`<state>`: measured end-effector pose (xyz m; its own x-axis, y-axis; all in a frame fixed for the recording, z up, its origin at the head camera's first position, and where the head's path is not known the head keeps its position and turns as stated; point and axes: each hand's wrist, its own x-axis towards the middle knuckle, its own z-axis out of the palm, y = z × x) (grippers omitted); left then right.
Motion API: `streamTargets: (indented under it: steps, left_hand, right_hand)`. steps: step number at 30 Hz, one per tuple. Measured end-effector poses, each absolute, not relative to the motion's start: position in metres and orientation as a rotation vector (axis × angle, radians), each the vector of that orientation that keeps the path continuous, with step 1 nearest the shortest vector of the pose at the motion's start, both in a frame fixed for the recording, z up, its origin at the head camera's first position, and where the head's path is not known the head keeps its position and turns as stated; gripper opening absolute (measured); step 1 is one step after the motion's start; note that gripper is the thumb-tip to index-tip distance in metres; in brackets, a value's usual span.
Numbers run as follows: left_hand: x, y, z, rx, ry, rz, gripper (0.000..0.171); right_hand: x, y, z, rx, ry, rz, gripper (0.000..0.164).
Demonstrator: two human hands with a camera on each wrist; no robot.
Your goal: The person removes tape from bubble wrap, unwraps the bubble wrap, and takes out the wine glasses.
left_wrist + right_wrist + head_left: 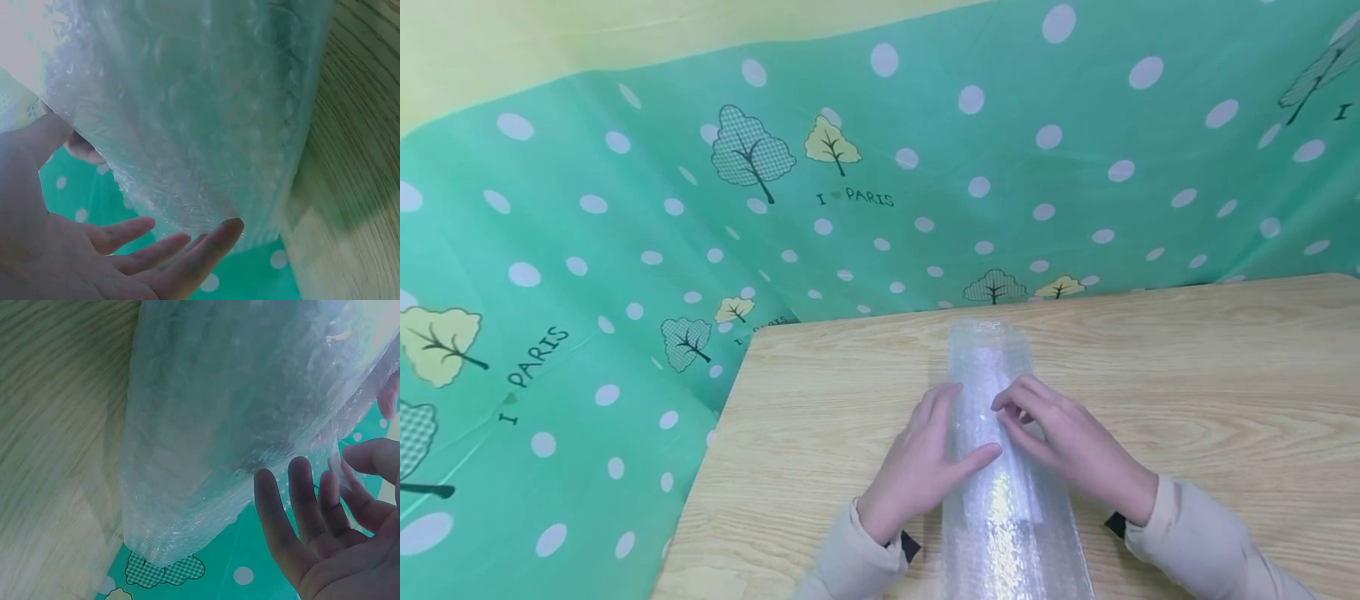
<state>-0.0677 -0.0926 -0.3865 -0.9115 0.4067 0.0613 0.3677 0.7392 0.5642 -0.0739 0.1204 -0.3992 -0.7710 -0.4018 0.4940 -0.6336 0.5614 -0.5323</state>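
A long bundle of clear bubble wrap (988, 500) lies lengthwise on the wooden table, with something pale and indistinct inside it. My left hand (922, 462) rests along the bundle's left side, fingers extended and thumb over the top. In the left wrist view, the fingers of that left hand (119, 256) are spread beside the wrap (200, 112). From the right, my right hand (1060, 429) pinches a thin clear flap on top between thumb and index finger. The right wrist view shows this flap (337, 469) at the fingertips of the right hand (337, 531), its other fingers loosely bent.
The wooden table (1210, 375) reaches far to the right, and its left edge slants near the bundle. Behind and to the left hangs a green dotted cloth (850, 275) printed with trees. A dark strap piece (1116, 524) shows at the right sleeve.
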Motion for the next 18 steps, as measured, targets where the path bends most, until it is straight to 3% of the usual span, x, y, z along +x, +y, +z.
streamTargets:
  steps: [7, 18]
  left_hand:
    - [-0.068, -0.0948, -0.3877, 0.665, 2.888, 0.883, 0.091]
    - [-0.0679, -0.0958, -0.3874, 0.621, 2.848, 0.884, 0.096]
  right_hand:
    - [-0.0725, 0.1206, -0.3984, 0.853, -2.542, 1.007, 0.024]
    - [-0.0708, 0.1235, -0.3997, 0.91, -2.614, 0.894, 0.049]
